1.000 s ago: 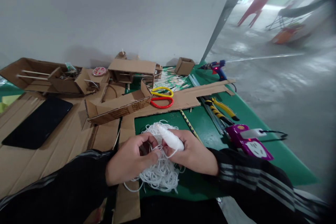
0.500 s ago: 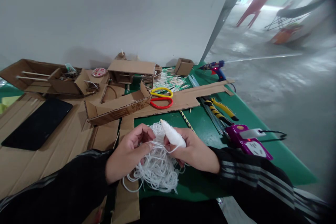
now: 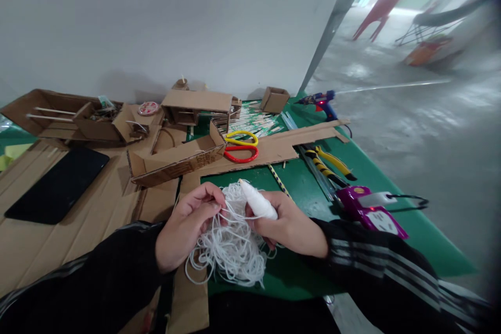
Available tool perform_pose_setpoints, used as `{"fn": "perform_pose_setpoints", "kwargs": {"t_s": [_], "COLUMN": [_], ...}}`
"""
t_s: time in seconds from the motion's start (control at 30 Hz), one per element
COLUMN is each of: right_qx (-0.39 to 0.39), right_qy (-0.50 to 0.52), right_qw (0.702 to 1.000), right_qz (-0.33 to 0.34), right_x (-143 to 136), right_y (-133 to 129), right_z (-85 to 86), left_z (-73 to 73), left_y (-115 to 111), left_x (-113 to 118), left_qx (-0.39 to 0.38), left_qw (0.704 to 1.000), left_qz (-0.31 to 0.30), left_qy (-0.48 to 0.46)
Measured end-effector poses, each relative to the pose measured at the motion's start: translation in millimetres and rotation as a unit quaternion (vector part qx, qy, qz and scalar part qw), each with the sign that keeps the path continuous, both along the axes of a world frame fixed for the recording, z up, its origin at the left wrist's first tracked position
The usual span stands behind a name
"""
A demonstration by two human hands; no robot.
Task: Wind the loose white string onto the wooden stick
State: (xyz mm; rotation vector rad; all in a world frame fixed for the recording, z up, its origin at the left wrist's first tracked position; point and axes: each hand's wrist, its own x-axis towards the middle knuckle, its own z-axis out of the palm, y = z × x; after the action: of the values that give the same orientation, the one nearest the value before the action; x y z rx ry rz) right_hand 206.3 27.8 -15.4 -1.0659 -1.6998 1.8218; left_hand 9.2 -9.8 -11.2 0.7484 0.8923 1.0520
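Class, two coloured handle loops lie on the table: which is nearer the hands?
The red loop. It lies on the near side, toward the left hand and right hand; the yellow loop lies beyond it.

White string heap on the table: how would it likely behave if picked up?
The white string heap would probably flop, since its loops lie slack. It might lift as a clump trailing strands, as they cross in a tangle.
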Motion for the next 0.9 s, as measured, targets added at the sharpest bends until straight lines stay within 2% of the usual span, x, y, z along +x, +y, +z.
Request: {"fn": "perform_pose_setpoints", "kwargs": {"t_s": [0.17,0.3,0.43,0.6,0.9], "right_qx": [-0.008,-0.006,-0.002,-0.017,-0.053], "right_qy": [-0.001,0.022,0.052,0.109,0.178], "right_qw": [1.0,0.999,0.998,0.993,0.981], "right_qz": [-0.009,-0.024,-0.046,-0.044,-0.064], "right_x": [0.3,2.8,6.4,9.4,7.2], "right_y": [-0.1,2.2,3.6,2.8,1.5], "right_z": [1.3,2.8,3.3,3.1,0.1], "left_z": [-1.9,-6.7,-5.2,0.1,-2.4], "left_y": [0.4,0.2,0.8,0.6,-0.5], "left_x": [-0.7,-1.1,1.7,4.2,4.9], "left_qx": [-0.004,0.004,0.002,0.012,-0.005], "left_qw": [0.999,0.997,0.995,0.993,0.994], "left_qz": [-0.029,-0.031,-0.031,-0.027,-0.022], "left_qy": [0.026,0.066,0.098,0.113,0.107]}}
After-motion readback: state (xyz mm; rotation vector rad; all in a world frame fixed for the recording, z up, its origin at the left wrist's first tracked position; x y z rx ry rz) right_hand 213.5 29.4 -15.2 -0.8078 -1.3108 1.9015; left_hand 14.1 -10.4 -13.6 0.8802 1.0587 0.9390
